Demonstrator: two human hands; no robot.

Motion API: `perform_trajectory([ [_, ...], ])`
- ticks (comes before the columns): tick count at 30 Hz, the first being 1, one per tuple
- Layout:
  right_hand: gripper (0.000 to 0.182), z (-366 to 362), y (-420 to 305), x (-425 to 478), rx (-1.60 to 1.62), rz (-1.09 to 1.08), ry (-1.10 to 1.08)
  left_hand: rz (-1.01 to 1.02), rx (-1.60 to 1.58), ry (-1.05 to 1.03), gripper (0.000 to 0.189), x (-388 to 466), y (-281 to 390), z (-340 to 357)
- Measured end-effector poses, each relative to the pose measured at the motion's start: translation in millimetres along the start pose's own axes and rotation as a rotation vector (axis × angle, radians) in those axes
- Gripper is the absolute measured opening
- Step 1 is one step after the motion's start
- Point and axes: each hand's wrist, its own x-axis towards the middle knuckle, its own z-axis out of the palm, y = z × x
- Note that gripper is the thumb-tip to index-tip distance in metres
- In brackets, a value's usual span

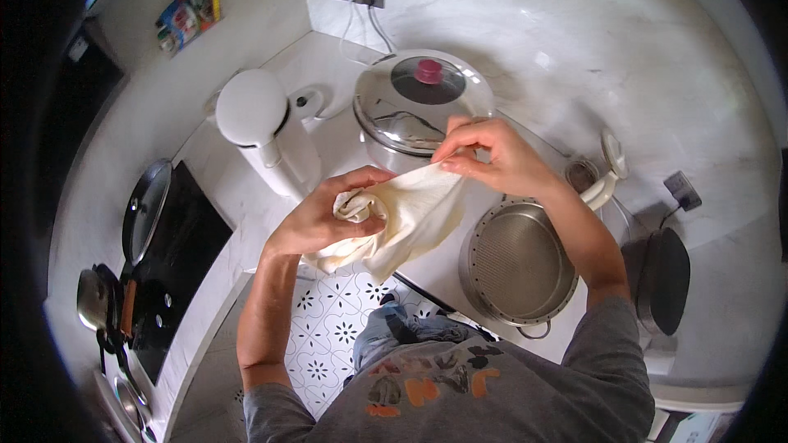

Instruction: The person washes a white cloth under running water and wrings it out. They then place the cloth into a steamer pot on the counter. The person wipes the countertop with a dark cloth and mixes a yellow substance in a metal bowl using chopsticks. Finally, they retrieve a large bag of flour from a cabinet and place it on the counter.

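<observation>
A cream-coloured cloth (418,209) hangs between my two hands in mid-air, in front of a steel pot with a glass-and-steel lid (381,104). My left hand (335,212) grips the bunched, rolled part of it, thumb over the folds. Pinched between the fingers and thumb of my right hand (471,157) is the cloth's upper right corner, close to the lid's front rim. Below my right forearm stands a round metal steamer basket (520,258) with a perforated base and a loop handle.
A white electric kettle (252,111) stands left of the pot. Further left are a black hob (184,246), a frying pan (146,212) and hanging utensils. At right are a small glass jar (581,175) with its lid raised and a dark oblong appliance (663,280) by the wall.
</observation>
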Motion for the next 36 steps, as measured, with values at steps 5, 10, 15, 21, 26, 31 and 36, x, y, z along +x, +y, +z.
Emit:
perform_trajectory([
  [5, 0.011, -34.5, -15.0, -48.9, -0.009, 0.051, 0.364, -0.118, 0.222, -0.093, 0.042, 41.8, -0.5, 19.7],
  [10, 0.011, -72.0, -22.5, -93.5, -0.394, 0.267, 0.333, 0.016, 0.323, -0.039, 0.036, 77.8, 8.2, 34.5],
  [15, 0.024, -122.6, -19.1, -151.9, -0.499, 0.483, 0.351, -0.018, 0.508, -0.049, 0.020, 106.3, 38.3, 56.7],
  [21, 0.025, -159.2, 34.5, -206.9, -0.398, 0.514, 0.598, 0.196, 0.868, 0.011, 0.034, 155.9, 38.5, 86.8],
  [26, 0.024, -167.6, 28.4, -233.8, -0.492, 0.310, 0.913, 0.398, 0.929, 0.230, 0.032, 170.7, 61.4, 110.9],
  [31, 0.028, -134.6, 7.9, -288.2, -0.789, 0.270, 0.861, 0.522, 0.820, 0.121, 0.033, 124.7, 54.1, 134.1],
  [36, 0.028, -30.2, 23.0, -375.2, -0.752, 0.447, 0.525, 0.401, 0.956, -0.326, 0.048, 51.7, -39.5, 167.9],
])
